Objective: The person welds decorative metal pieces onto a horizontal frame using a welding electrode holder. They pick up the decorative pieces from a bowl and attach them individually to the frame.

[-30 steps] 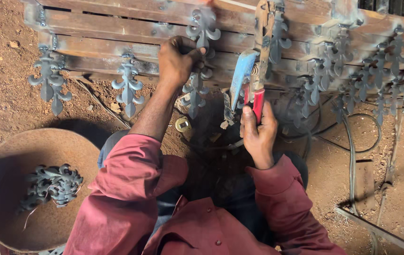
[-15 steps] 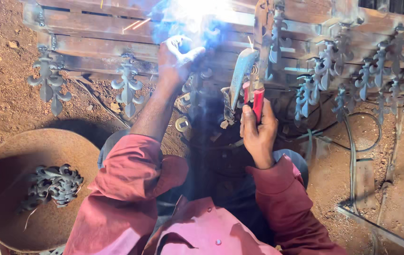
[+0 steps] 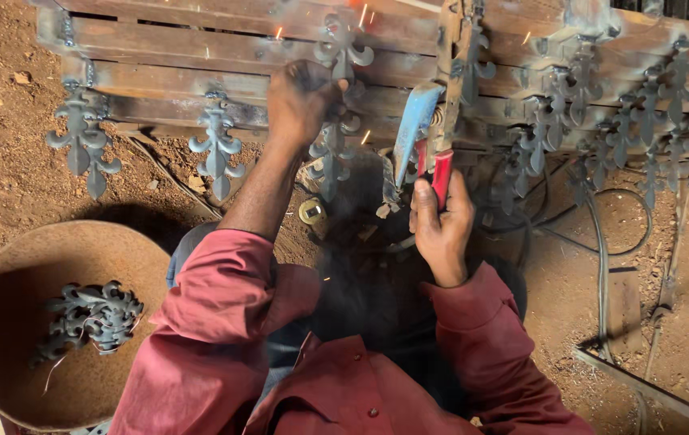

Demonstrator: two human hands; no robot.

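Gripped tight in my right hand, the red-handled electrode holder stands upright; my left hand clasps the iron ornament, tip down.

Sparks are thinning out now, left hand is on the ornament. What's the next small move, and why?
Probably keep the left hand steady on the metal ornament against the rail a moment: sparks show nearby, so the joint looks fresh. The right hand holds the red-handled electrode holder below it.
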